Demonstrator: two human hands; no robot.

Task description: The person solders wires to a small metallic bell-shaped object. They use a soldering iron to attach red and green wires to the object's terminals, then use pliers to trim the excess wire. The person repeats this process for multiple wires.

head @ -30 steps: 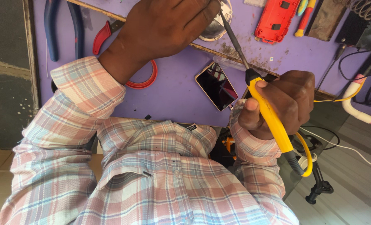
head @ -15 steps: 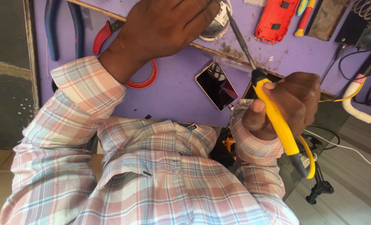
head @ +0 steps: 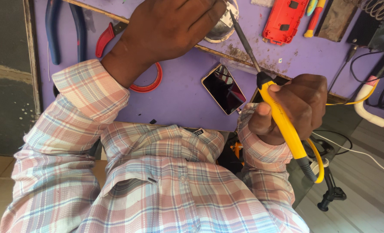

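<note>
My right grip (head: 293, 105) is closed round a smooth yellow soldering iron (head: 282, 118), its thin metal tip at a shiny round metal piece (head: 222, 26). Left grip (head: 166, 28) covers that piece, fingers curled; can't tell if clamped.

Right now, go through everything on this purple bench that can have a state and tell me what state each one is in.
Yellow-handled soldering iron: gripped in right hand, tip up at the round shiny metal part.
Round shiny metal part: covered and held by left hand.
Gold-edged smartphone: face up, screen dark.
Red plastic casing: lying open side up.
Blue-handled pliers: lying unused.
</note>
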